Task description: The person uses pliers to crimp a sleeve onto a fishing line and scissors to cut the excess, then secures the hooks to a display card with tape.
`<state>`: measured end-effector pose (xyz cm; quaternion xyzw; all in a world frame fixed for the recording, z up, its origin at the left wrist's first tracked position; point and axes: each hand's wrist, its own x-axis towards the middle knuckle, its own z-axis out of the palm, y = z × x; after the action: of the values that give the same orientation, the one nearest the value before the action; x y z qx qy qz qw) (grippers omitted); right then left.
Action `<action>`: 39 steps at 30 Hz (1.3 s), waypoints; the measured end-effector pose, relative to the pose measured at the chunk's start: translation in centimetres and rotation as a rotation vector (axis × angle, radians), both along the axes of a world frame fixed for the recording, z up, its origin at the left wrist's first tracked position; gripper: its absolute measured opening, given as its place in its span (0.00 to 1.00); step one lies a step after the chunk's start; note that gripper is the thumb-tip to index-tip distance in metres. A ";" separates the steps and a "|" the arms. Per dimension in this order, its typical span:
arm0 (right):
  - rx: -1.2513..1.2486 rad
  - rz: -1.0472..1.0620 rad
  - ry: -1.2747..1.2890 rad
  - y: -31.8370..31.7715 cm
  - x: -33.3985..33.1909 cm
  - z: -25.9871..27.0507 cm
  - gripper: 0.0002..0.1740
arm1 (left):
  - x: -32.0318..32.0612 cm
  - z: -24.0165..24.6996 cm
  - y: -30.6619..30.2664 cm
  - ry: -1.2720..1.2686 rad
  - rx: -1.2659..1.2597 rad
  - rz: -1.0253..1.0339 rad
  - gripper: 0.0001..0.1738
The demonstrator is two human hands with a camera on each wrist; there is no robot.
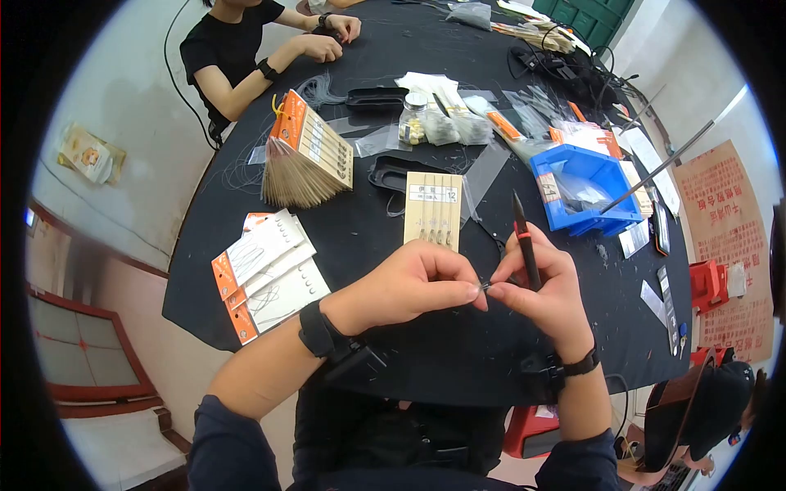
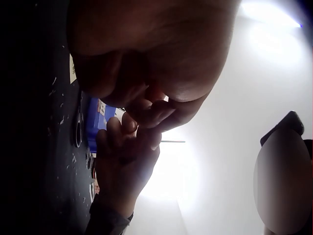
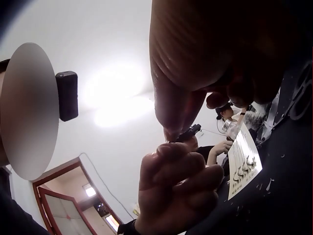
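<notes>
My left hand [image 1: 413, 282] pinches a tiny dark item between thumb and forefinger; what it is I cannot tell. Touching it from the other side, my right hand [image 1: 544, 290] pinches with thumb and forefinger, and also carries a black tool with a red band [image 1: 524, 241], its tip pointing up and away. In the left wrist view the right hand [image 2: 124, 161] meets the left fingertips. Beyond the hands lies a tan card with small hooks [image 1: 432, 204], also visible in the right wrist view as a pale card [image 3: 243, 164].
White cards with orange edges [image 1: 266, 274] lie at the left, a fanned card stack [image 1: 307, 159] behind them. A jar [image 1: 413, 119] and black trays stand further back. At the right is a blue bin [image 1: 581, 217]; scissors [image 1: 490, 233] lie partly behind the right hand. Another person sits across.
</notes>
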<state>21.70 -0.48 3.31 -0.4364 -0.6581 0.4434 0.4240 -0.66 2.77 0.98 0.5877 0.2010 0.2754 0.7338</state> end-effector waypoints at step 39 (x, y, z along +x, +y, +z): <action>0.065 0.128 -0.061 0.0 0.2 0.8 0.10 | 0.1 0.8 -0.7 0.001 -0.001 -0.035 0.09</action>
<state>21.91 -0.51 4.10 -0.3926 -0.7113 0.4348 0.3885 -0.59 2.12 1.75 0.5909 0.1912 0.2619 0.7387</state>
